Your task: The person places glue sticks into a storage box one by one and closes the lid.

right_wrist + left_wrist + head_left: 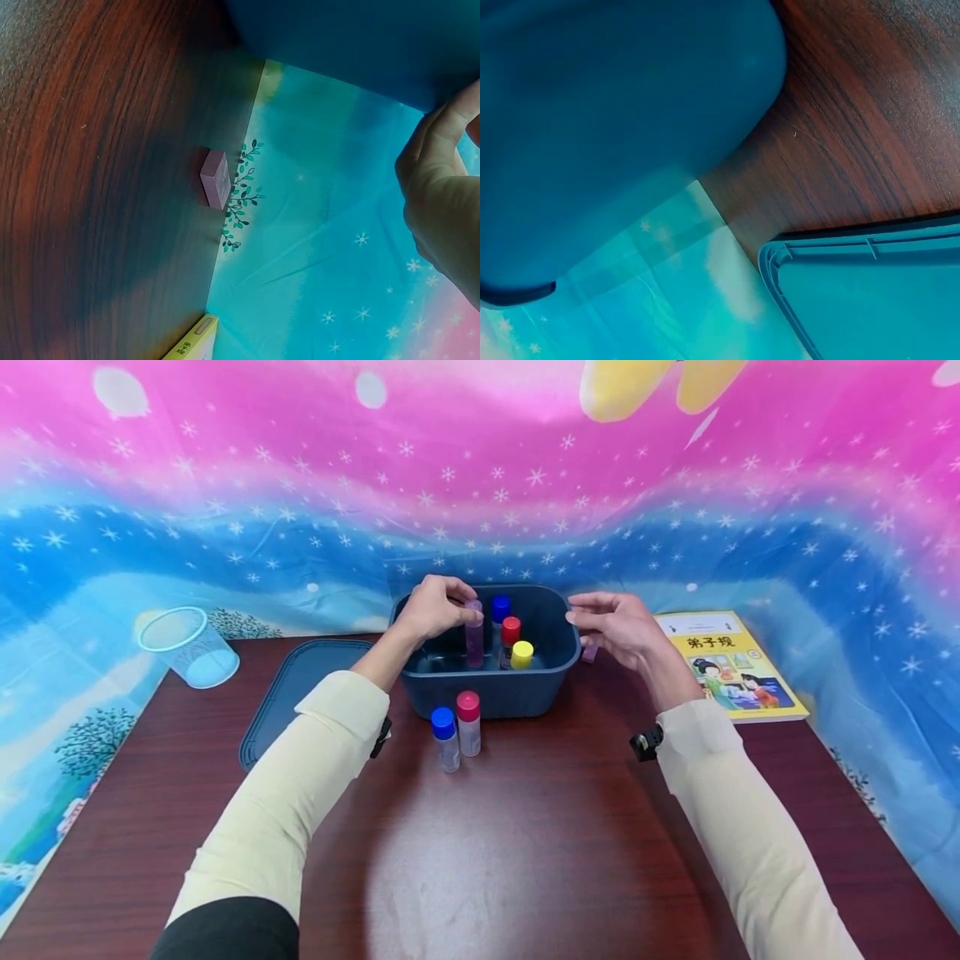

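Observation:
A dark blue-grey plastic bin (487, 695) stands near the back of the table. My left hand (438, 608) reaches over its left side and pinches the top of a purple glitter tube (474, 647), held upright inside. Beside that tube in the bin are capped bottles with a blue cap (501, 607), a red cap (511, 628) and a yellow cap (522, 653). At the bin's right rim my right hand (618, 625) has its fingertips, with relaxed fingers. In front of the bin stand a blue-capped bottle (446, 743) and a red-capped bottle (468, 727).
The bin's lid (288, 693) lies on the left, partly under my left forearm. Behind it is a light blue mesh cup (198, 652). A small pink box (216, 180) lies right of the bin, and a yellow book (738, 672) further right. A patterned cloth backs the table.

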### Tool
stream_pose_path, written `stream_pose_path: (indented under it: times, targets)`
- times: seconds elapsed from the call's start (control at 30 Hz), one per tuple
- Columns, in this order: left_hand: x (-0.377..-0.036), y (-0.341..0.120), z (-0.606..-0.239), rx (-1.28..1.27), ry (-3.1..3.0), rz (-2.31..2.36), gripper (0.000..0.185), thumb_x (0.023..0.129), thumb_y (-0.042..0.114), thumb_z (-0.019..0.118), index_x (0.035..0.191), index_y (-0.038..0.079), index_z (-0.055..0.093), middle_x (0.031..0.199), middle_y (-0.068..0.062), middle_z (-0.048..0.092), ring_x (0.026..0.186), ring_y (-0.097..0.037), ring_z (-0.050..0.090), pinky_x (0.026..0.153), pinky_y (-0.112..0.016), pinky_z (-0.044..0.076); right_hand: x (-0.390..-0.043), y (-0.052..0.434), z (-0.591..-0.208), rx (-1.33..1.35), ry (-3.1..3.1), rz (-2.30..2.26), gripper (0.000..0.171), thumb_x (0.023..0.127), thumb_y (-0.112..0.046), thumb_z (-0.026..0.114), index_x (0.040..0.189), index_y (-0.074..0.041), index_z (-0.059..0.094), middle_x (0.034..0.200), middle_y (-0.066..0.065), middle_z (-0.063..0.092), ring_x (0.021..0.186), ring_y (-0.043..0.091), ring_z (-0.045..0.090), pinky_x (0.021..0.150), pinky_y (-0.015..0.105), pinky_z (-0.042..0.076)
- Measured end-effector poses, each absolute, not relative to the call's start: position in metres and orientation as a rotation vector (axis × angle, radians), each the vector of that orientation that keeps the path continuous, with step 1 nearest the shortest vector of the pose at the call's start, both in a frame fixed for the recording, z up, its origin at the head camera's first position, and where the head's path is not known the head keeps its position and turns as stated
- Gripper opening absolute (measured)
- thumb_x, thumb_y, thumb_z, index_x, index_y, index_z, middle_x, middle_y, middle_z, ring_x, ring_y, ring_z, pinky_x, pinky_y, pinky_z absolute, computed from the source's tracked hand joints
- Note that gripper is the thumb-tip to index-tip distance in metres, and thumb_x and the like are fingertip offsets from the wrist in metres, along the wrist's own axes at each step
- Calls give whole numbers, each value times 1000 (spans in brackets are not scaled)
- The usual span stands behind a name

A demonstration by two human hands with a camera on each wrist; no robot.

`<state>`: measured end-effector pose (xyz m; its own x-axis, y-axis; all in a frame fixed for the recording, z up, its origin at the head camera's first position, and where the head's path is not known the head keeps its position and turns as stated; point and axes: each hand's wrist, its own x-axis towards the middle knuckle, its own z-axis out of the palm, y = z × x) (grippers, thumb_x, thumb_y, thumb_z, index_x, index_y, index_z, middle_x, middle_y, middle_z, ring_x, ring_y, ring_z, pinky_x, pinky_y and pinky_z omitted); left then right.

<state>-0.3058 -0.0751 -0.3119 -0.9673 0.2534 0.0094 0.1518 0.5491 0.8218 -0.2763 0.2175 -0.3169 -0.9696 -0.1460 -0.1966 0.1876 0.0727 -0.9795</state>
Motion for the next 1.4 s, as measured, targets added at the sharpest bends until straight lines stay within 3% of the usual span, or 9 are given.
stream_pose_path:
  times: [0.73,1.4]
  targets:
    - [-293,-90,-301,402,2726,1429,38,94,22,75,126,3,68,120,-10,67,110,-24,62,96,-41,53,-278,217,-315,53,2098,-1982,49,99,-12,65,146,-2,53,135,17,56,87,18,67,68,23,58]
    - [-244,-118,-289,735,2554,1490,30,94,20,75,118,3,72,110,-6,71,103,-20,65,89,-40,55,-275,217,-316,55,2100,-1992,48,99,-12,66,145,-2,54,132,16,58,87,18,68,67,23,58]
